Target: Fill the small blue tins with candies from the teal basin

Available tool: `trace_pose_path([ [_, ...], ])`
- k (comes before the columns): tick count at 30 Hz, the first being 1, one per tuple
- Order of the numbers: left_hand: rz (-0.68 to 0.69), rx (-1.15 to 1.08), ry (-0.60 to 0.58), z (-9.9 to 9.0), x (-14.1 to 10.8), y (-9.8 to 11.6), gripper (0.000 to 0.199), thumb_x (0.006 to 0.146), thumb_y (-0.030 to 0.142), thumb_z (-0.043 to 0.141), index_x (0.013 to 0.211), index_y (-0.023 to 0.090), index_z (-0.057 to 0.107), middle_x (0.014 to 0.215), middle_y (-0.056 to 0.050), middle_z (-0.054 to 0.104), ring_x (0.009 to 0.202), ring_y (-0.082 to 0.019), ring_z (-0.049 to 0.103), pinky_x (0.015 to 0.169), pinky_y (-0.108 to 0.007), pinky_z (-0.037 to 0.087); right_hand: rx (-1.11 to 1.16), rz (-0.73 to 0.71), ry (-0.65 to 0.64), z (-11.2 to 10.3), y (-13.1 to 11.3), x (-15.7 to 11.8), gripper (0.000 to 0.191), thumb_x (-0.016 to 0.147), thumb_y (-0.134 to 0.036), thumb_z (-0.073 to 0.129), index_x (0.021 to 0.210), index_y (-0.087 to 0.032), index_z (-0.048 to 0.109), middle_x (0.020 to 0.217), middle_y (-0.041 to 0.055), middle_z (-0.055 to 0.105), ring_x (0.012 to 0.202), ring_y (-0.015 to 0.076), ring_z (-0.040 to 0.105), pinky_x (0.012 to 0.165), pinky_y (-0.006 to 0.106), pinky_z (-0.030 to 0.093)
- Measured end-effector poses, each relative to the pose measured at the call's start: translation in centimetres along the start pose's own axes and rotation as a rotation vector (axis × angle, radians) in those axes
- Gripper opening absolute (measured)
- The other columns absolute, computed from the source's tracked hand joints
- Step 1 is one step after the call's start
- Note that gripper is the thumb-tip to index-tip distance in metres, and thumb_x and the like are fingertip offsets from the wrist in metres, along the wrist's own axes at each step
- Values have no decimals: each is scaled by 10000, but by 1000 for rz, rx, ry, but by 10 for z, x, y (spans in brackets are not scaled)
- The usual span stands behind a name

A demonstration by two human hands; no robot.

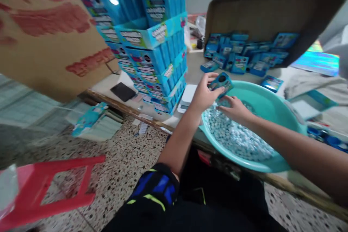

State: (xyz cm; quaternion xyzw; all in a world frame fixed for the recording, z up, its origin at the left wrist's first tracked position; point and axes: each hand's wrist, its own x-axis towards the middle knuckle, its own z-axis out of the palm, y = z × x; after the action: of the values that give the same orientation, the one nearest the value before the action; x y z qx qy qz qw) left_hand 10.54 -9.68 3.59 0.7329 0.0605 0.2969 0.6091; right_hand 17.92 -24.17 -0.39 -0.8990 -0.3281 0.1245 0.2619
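Observation:
A small blue candy box point(221, 82) is gripped in my left hand point(206, 92), held tilted over the left rim of a turquoise basin point(274, 108). Small pale blue and white candies point(239, 137) fill the basin's near left part. My right hand point(234, 108) hovers above the candies just below the box, its fingers partly curled with thumb and forefinger apart. Whether its fingertips hold any candy is too small to tell. A white scale point(187, 98) sits left of the basin, partly behind my left forearm.
Stacked blue display trays of boxes point(154, 61) stand left. A tipped carton point(250, 11) spills several blue boxes point(240, 63) behind the basin. A black flat object point(123, 91) lies near the table edge. A red plastic stool point(51, 185) and flattened printed cardboard point(95, 121) are lower left.

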Motion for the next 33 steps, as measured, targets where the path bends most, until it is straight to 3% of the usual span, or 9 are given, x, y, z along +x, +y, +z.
trace_pose_path([
  [4,10,32,-15,-1,3,2,340,835,109,714,1121,222,567,1149,-56,677,1063,-189,668,953,-349,553,-57,120,-100,0,-2,1,731,834,-627,607,1450,-241,531,1407,184,511,1337,415,493,1094,588,435],
  [7,-29,84,-42,-1,2,6,312,832,122,724,1095,220,588,1128,-46,681,1010,-177,671,903,-323,565,-94,77,-191,1,-5,-2,792,830,-685,596,1506,-286,484,1557,135,396,1453,424,356,1183,607,329],
  [10,-34,126,-47,-2,2,9,287,834,144,730,1083,218,607,1118,-48,676,1029,-184,661,877,-305,561,-72,1,-273,0,-8,-7,843,834,-706,595,1550,-291,432,1619,109,339,1492,411,308,1226,592,262],
  [14,-36,137,-61,-2,3,6,271,839,149,721,1079,211,609,1071,-43,676,1003,-179,657,889,-314,554,11,-91,-309,-4,-13,-12,874,836,-713,604,1547,-233,443,1626,134,358,1480,395,353,1218,541,304],
  [19,-34,166,-66,-3,5,2,275,829,164,731,1069,214,607,1104,-45,669,1026,-186,652,909,-329,540,49,-209,-455,-12,-24,-18,982,817,-737,609,1546,-104,436,1580,187,447,1454,373,417,1216,492,334],
  [23,-16,209,-74,-3,2,4,320,789,191,781,1016,221,558,1055,-32,669,1002,-178,642,856,-302,511,52,-160,-588,-17,-29,-23,1058,765,-787,634,1567,-131,422,1604,147,434,1466,373,417,1217,480,357],
  [27,-70,253,-97,-4,-1,8,391,752,269,822,963,229,495,906,5,648,787,-137,601,698,-266,462,90,-185,-640,-18,-26,-23,984,726,-780,696,1512,-215,521,1562,75,507,1431,363,473,1205,450,394],
  [33,-88,298,-54,-2,-3,15,414,743,343,840,867,236,460,683,63,453,635,-109,481,610,-236,387,-18,-212,-765,-27,-31,-24,1009,733,-714,750,1531,-153,493,1550,109,517,1384,385,519,1148,453,454],
])
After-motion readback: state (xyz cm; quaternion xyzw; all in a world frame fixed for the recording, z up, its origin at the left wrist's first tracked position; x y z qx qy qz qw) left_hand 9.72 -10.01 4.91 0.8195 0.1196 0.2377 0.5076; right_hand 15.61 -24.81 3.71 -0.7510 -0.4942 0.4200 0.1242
